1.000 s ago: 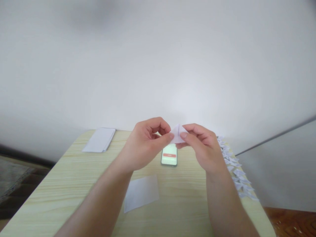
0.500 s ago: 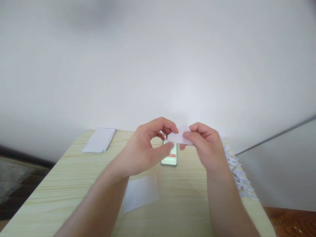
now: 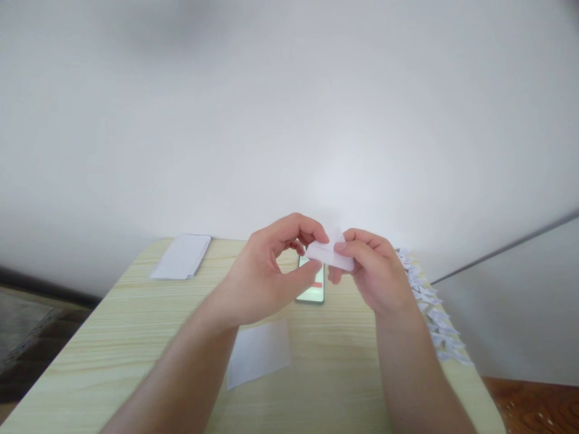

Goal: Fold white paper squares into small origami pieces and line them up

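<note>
A small folded piece of white paper (image 3: 329, 255) is held up above the table between my two hands. The thumb and index finger of my left hand (image 3: 280, 271) close on its left end. My right hand (image 3: 375, 265) pinches its right part, thumb on top and fingers beneath. One pointed flap of the paper sticks up near the right thumb. Below and behind the paper lies a phone (image 3: 310, 294) with a lit screen, partly hidden by my left hand. Nearer to me, a flat white sheet (image 3: 260, 352) rests beside my left forearm.
A stack of white sheets (image 3: 181, 256) lies at the table's far left corner. Along the right edge of the light wooden table (image 3: 335, 374) run several folded white paper pieces (image 3: 438, 316). A white wall (image 3: 289, 120) stands directly behind the table.
The paper has tilted, and its folded lower band and upright flap now show more clearly. My right hand has shifted slightly left and down; my left hand is nearly still.
</note>
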Motion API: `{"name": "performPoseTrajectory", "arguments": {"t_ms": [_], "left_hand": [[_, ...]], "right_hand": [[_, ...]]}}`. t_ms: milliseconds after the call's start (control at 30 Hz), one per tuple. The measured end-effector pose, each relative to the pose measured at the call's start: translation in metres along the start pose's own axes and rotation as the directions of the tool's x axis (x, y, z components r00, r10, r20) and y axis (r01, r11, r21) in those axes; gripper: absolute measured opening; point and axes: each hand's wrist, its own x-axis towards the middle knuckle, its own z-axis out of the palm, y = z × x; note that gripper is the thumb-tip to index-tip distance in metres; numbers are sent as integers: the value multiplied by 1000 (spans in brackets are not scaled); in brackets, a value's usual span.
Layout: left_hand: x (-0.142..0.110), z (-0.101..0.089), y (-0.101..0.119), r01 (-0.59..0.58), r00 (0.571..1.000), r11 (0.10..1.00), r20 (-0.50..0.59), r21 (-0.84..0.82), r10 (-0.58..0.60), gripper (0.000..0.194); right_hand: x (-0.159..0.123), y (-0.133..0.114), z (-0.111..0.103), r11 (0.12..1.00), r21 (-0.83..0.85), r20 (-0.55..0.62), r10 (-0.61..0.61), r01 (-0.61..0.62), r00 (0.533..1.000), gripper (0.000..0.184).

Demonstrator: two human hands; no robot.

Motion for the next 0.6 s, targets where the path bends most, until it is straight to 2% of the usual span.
{"name": "performPoseTrajectory", "arguments": {"t_ms": [267,600], "left_hand": [[0,0,0,-12,1000,999,0,41,12,29],[0,5,1,-35,998,993,-39,109,39,28]], "right_hand": [[1,0,0,998,54,22,33,-34,999,14],[1,0,4,999,37,6,37,-38,999,16]]}}
